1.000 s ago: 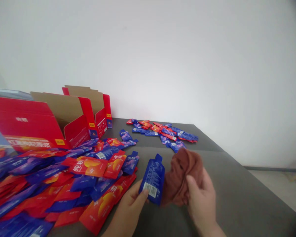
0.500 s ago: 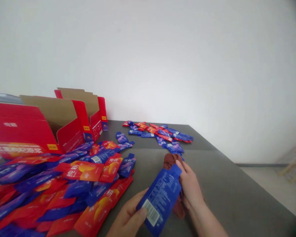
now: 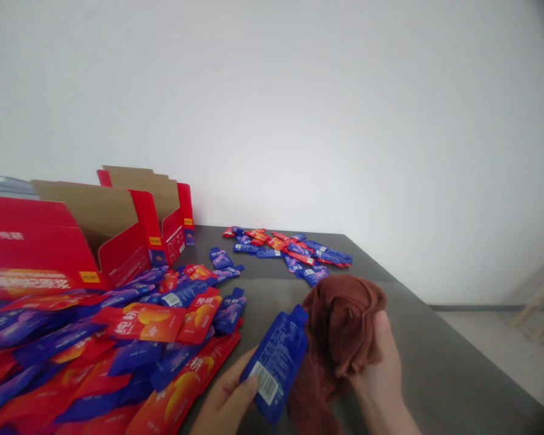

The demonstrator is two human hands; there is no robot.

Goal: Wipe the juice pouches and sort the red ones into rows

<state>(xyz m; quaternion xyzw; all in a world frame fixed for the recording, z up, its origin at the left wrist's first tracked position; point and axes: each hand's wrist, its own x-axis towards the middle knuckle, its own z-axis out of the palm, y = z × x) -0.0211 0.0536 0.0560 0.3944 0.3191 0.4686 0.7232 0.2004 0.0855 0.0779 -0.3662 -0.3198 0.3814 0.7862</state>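
– What are the hands holding?
– The left hand (image 3: 229, 393) pinches a flat, dark-blue plastic pouch (image 3: 278, 359) with a short neck, its thumb beside the white barcode at the lower end. The right hand (image 3: 383, 368) cups a bunched, reddish-brown soft cloth (image 3: 347, 326); most of its fingers are hidden by the folds.

– How does the pouch lie between them?
– Tilted, its long axis running from the left hand up and rightward, neck end farthest from the wearer. The left hand is nearer, being on it; the cloth is just to its right, the right hand beyond that. They overlap in view, but I can't tell whether pouch and cloth touch.

– And farther out?
– Left of the left hand, a heap of red and blue pouches (image 3: 147, 323) spreads over the dark grey table (image 3: 428, 368). Behind it stand two open red cardboard cartons (image 3: 31, 235). A smaller cluster of red and blue pouches (image 3: 294, 249) lies toward the white wall (image 3: 344, 121).
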